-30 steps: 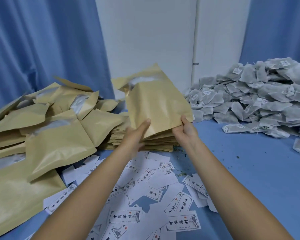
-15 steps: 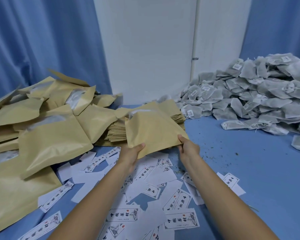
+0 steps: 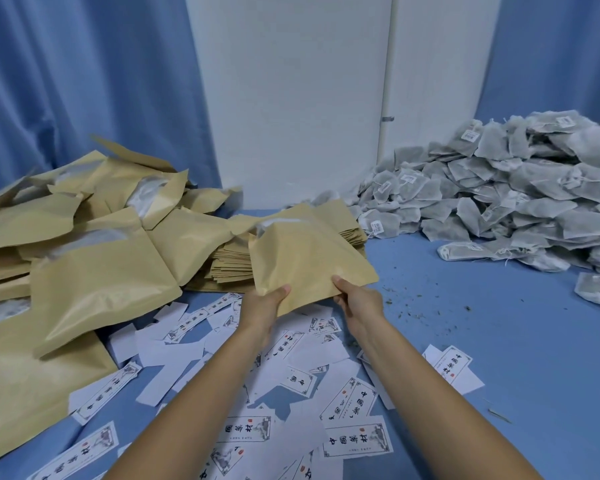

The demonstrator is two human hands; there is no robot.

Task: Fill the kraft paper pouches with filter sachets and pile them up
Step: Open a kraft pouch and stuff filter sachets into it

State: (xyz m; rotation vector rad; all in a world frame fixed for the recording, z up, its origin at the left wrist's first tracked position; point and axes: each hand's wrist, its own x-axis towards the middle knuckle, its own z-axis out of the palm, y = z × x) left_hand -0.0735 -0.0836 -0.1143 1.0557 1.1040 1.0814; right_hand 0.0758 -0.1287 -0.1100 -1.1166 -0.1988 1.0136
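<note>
Printed labels (image 3: pixel 357 441) littered the desk's (image 3: pixel 499 341) near edge. Left hand (image 3: pixel 267 303) and right hand (image 3: pixel 357 299) each pinched a bottom corner of one kraft pouch (image 3: pixel 309 258), mid-desk, before the flat stack (image 3: pixel 229 261). Filled pouches (image 3: pixel 101 271) were heaped left, filter sachets (image 3: pixel 516 202) in the far-right corner.

The left hand (image 3: pixel 265 306) and the right hand (image 3: pixel 359 301) are both gripping the near edge of a kraft paper pouch (image 3: pixel 309 254), thumbs lying on top. Just beyond the fingers, a stack of flat pouches (image 3: pixel 231 266) is sitting on the blue table (image 3: pixel 499 341). Left of the left fingers, bulging pouches (image 3: pixel 101 271) are lying heaped. Right of and beyond the right fingers, filter sachets (image 3: pixel 516 209) are piling high. Printed paper labels (image 3: pixel 357 441) are lying scattered below the fingers.
</note>
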